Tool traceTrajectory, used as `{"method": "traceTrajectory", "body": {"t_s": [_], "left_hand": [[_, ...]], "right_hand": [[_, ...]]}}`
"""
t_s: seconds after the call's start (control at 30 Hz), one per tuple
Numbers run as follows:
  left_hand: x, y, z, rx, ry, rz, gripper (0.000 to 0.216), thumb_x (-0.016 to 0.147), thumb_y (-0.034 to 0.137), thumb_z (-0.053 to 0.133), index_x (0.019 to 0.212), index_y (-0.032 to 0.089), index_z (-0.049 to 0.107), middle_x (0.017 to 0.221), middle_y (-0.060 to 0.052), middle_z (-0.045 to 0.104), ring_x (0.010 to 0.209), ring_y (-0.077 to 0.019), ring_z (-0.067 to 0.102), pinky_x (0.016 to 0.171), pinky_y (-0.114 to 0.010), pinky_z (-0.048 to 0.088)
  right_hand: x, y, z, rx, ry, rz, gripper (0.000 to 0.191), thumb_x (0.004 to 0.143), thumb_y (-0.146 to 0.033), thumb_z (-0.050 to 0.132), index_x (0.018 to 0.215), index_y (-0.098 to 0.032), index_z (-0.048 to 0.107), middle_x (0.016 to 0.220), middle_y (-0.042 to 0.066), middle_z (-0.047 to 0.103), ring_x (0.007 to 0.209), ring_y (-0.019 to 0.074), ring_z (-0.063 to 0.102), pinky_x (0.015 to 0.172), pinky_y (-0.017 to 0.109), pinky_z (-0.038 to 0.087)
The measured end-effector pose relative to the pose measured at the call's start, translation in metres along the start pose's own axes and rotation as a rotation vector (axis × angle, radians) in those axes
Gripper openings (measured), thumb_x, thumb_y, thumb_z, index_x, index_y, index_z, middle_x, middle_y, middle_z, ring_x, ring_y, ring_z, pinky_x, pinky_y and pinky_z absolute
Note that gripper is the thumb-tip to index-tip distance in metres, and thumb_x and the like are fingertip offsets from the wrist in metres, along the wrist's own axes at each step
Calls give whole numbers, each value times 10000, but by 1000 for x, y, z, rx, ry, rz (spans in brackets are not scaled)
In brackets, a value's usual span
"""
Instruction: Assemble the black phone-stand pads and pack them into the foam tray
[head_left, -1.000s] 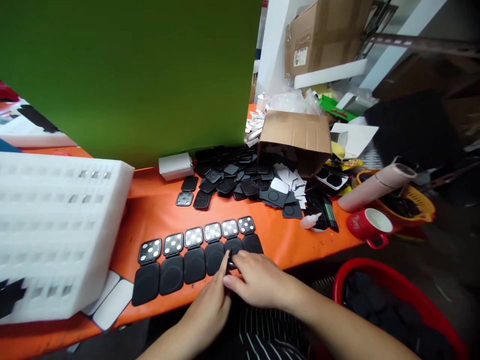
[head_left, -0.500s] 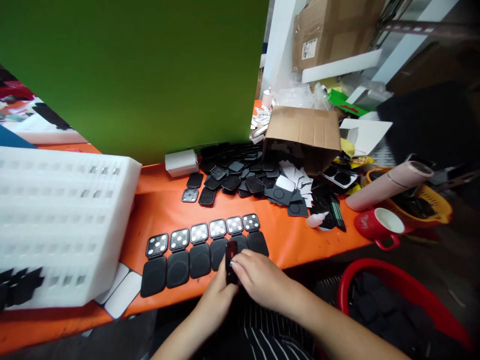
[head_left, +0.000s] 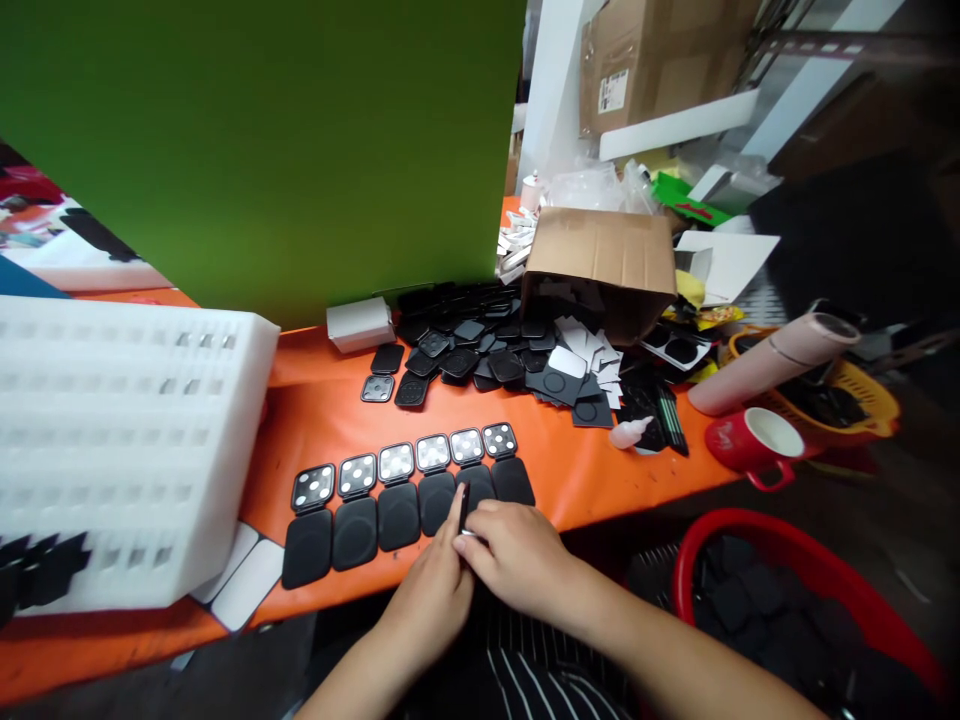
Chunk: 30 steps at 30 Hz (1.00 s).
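Between my two hands, near the table's front edge, is a thin black flat piece [head_left: 464, 500], seen almost edge-on. My left hand [head_left: 435, 585] is closed on its left side, fingers pointing away from me. My right hand [head_left: 521, 555] pinches it from the right, thumb forward. My fingers cover most of the piece. Just beyond lies a row of several opened black folding pads [head_left: 397, 518]. Their far halves are smaller squares with white round dots [head_left: 396, 461]; the near halves are plain dark squares.
A white foam rack [head_left: 120, 450] stands at left, white-faced cards [head_left: 247, 585] beside it. Behind the row lie a heap of black squares [head_left: 459, 365], a cardboard box [head_left: 600, 260] and a small dropper bottle [head_left: 630, 432]. At right are a red mug [head_left: 739, 440], pink flask [head_left: 780, 362] and red basin [head_left: 686, 570].
The black piece has turned from showing its broad face to nearly edge-on. My left fingers have straightened along it, and the right hand stays close against it. The view shifted slightly.
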<state>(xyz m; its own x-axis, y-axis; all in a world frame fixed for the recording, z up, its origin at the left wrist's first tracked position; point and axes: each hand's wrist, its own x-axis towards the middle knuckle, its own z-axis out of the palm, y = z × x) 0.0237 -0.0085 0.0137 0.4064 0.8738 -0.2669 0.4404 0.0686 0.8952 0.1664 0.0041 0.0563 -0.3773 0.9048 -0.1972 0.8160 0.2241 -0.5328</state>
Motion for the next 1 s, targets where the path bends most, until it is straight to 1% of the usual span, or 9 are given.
{"method": "traceTrajectory", "body": {"t_s": [0.13,0.23,0.3,0.37,0.5,0.63,0.77,0.9,1.0], "left_hand": [[0,0,0,-168,-18,-21,550,851,274,399,1367,205,222,1316,-95,430,1212,-248,371,986,-384,320],[1,0,1,-423,11,-99,642,819,303,460,1379,205,162,1362,-81,366,1187,-260,398,941,-371,381],[0,-1,2,-527,6,-131,688,812,319,468,1386,221,101,1394,-75,310,1158,-264,428,878,-367,439],[-1,-1,2,-471,-4,-118,675,819,325,463,1385,241,106,1403,-60,293,1167,-258,421,879,-362,437],[-8,2,-2,-112,-15,-53,588,839,297,427,1374,264,185,1344,-39,401,1210,-224,380,979,-343,319],[-14,2,-7,126,-16,-24,595,835,265,414,1374,302,163,1245,-45,514,1096,-239,501,888,-342,386],[-18,-1,-7,244,-46,-5,574,842,228,366,1376,287,163,1215,-82,536,1012,-258,558,801,-346,423],[-19,-4,-4,331,-96,-39,525,849,210,309,1365,240,215,1159,-127,566,954,-289,579,753,-399,430],[-15,-7,-1,122,-40,-56,514,829,233,370,1335,235,287,1164,-109,562,1027,-273,538,832,-399,403]], "right_hand": [[1,6,4,230,41,-6,260,860,-329,413,737,-178,585,742,-5,574,701,116,522,613,217,341],[1,14,2,530,12,7,294,902,-347,326,841,-187,564,696,-22,565,663,99,533,589,193,362],[2,18,-1,590,20,54,319,918,-346,274,869,-184,545,701,-19,565,645,96,534,574,192,368],[2,19,-4,506,55,67,325,922,-323,260,826,-173,533,746,-1,570,675,103,533,594,202,372],[2,13,-8,217,63,12,296,917,-270,278,796,-169,529,800,29,568,752,129,526,674,231,374],[0,8,-9,33,30,16,284,907,-243,280,855,-165,548,817,50,556,751,146,522,688,253,368],[-2,8,-8,132,-13,-50,242,886,-278,346,838,-167,556,814,37,562,756,133,517,677,232,356],[2,11,3,295,66,40,269,855,-300,412,645,-165,515,669,-3,527,650,105,482,586,210,323],[6,14,12,525,118,67,280,836,-325,439,615,-163,498,629,-17,492,615,96,466,560,203,325]]}}
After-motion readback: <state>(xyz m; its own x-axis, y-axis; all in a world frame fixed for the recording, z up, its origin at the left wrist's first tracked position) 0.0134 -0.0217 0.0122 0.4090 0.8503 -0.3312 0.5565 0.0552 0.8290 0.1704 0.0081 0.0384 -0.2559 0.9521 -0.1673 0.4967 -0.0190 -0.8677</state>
